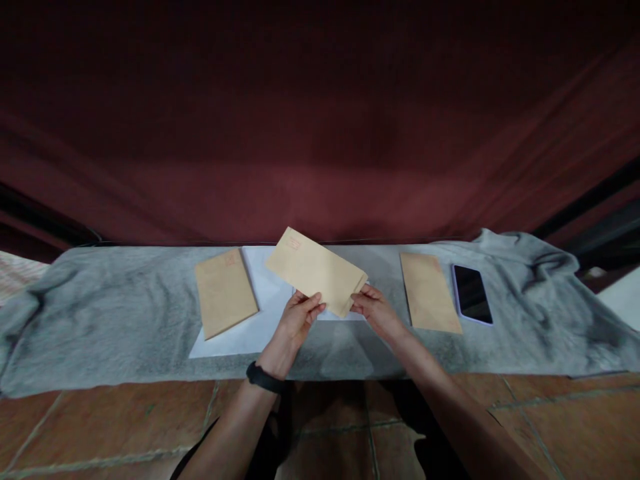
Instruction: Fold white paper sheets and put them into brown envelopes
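Observation:
A brown paper envelope (pixel 317 268) with a red printed mark near its upper left corner is held up at a tilt between my two hands. My left hand (pixel 299 319) pinches its lower edge, thumb on top. At its right end, my right hand (pixel 373 307) grips the edge by the flap. Below the envelope lie white paper sheets (pixel 270 333), partly covered. To the left, a stack of brown envelopes (pixel 225 293) rests on the white paper. On the right another brown envelope (pixel 430 293) lies flat on the cloth.
A grey cloth (pixel 125 313) covers the narrow bench, bunched up at its right end. A phone (pixel 473 293) with a purple edge lies right of the single envelope. Behind the bench rises a dark red surface (pixel 320 133); brown floor tiles (pixel 125 427) show in front.

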Motion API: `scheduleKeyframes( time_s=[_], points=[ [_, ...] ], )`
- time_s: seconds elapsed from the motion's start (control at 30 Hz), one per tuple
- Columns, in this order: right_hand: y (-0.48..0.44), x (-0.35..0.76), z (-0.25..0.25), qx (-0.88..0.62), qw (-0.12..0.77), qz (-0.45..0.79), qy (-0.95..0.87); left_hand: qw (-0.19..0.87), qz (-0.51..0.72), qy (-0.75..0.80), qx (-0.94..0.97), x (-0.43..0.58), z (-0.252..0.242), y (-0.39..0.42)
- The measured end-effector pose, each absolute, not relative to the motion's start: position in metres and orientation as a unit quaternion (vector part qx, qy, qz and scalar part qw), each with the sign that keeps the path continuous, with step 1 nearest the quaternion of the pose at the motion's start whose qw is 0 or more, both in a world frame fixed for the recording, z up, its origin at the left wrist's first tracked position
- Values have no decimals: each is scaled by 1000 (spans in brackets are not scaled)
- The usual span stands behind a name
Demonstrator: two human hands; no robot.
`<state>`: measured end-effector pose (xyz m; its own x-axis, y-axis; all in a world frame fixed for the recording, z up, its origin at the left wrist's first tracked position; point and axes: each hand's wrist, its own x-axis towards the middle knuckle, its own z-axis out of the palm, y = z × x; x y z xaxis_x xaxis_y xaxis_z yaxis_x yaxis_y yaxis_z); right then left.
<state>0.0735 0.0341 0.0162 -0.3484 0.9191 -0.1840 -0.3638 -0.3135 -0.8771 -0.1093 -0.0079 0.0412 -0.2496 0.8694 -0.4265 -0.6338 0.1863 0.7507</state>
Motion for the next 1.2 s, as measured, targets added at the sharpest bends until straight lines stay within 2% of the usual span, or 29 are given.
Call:
scheduleKeyframes(
  time_s=[0.2, 0.43, 0.5, 0.67, 0.8, 0.87, 0.97, 1.03, 1.1, 1.2],
  points=[
    [39, 74, 19, -392, 442, 695, -409, 619, 604, 467, 182, -97, 40, -10],
    [54, 84, 14, -425, 531, 561, -472, 581, 615, 481, 230, -78, 41, -23],
    [54, 89, 14, -414, 515, 575, -483, 569, 610, 496, 239, -78, 40, -24],
    [52, 95, 20, -322, 411, 651, -550, 576, 571, 512, 280, -79, 35, -26],
    [54, 97, 15, -337, 419, 615, -577, 629, 443, 518, 374, -78, 27, -32],
    [55, 101, 12, -341, 418, 604, -586, 536, 412, 542, 499, -80, 29, -36],
    [56, 110, 13, -331, 409, 609, -594, 195, 417, 552, 695, -89, 43, -43],
    [55, 117, 17, -313, 390, 622, -603, 2, 373, 542, 753, -99, 54, -44],
    [52, 121, 21, -286, 363, 643, -610, -96, 310, 540, 777, -107, 61, -42],
    [48, 124, 25, -259, 332, 669, -612, -110, 228, 548, 797, -116, 62, -37]
  ],
)
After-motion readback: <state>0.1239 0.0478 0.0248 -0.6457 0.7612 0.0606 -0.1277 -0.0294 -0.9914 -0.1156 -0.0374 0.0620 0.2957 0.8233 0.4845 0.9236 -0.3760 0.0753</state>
